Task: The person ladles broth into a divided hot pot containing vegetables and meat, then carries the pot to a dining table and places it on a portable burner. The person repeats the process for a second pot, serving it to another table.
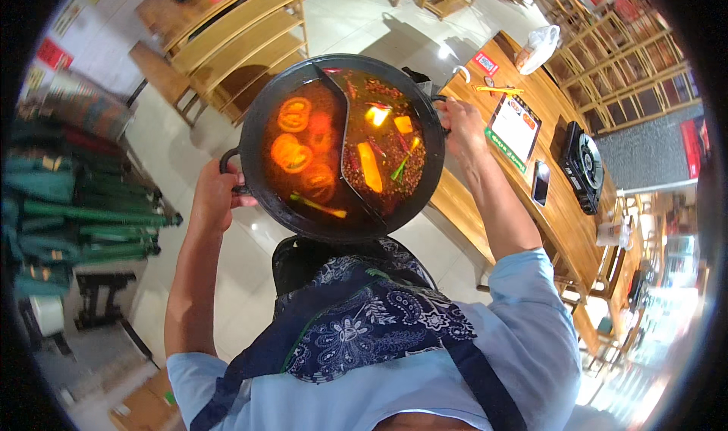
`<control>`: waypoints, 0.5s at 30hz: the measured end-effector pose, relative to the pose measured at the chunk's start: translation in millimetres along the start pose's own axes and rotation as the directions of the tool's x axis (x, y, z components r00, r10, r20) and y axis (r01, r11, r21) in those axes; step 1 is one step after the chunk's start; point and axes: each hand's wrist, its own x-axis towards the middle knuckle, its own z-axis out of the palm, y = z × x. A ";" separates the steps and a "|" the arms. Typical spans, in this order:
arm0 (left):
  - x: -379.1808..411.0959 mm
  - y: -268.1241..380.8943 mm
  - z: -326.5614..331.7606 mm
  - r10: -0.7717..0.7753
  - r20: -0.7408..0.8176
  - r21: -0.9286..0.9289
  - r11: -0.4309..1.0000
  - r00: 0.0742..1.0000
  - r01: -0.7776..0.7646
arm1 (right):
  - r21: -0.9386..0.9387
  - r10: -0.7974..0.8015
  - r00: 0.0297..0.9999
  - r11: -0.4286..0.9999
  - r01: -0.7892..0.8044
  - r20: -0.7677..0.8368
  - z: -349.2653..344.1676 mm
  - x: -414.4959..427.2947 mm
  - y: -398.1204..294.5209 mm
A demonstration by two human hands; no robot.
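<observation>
A black two-compartment hot pot (pixel 250 129) hangs in the air in front of my apron, carried by its two loop handles. My left hand (pixel 219 197) grips the left handle (pixel 227 162). On the other side my right hand (pixel 462 125) closes around the right handle, which my fingers partly hide. A curved metal divider (pixel 345 141) splits the pot. Its left side holds reddish broth with tomato slices (pixel 293 153) and a scallion piece (pixel 318 205). In the right side, peppercorns, dried chilies, yellowish slices (pixel 370 167) and green scallion (pixel 405 160) float in oily broth.
To the right stands a wooden table (pixel 560 237) with a portable gas stove (pixel 584 166), a phone (pixel 541 183), a menu sheet (pixel 515 126) and a plastic bag (pixel 537 48). A wooden bench (pixel 244 44) is ahead left. Folded green fabric items (pixel 85 220) stand at left.
</observation>
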 end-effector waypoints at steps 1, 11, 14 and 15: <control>16.4 8.3 0.4 -0.008 0.000 0.013 1.000 1.000 0.008 | 0.002 0.006 1.000 1.000 -0.006 -0.023 6.0 11.2 -1.8; 220.8 106.7 2.4 0.099 0.212 0.032 0.994 0.972 -0.108 | -0.008 0.001 0.959 1.000 -0.004 -0.284 84.2 132.6 -32.3; 292.6 155.8 18.7 -0.017 0.464 0.031 1.000 0.886 0.002 | 0.079 -0.018 0.943 0.996 0.047 -0.332 101.2 175.1 -45.1; 311.1 163.7 23.7 -0.002 0.370 0.066 0.998 0.929 -0.024 | 0.053 0.025 0.901 0.999 -0.002 -0.434 110.3 191.7 -49.5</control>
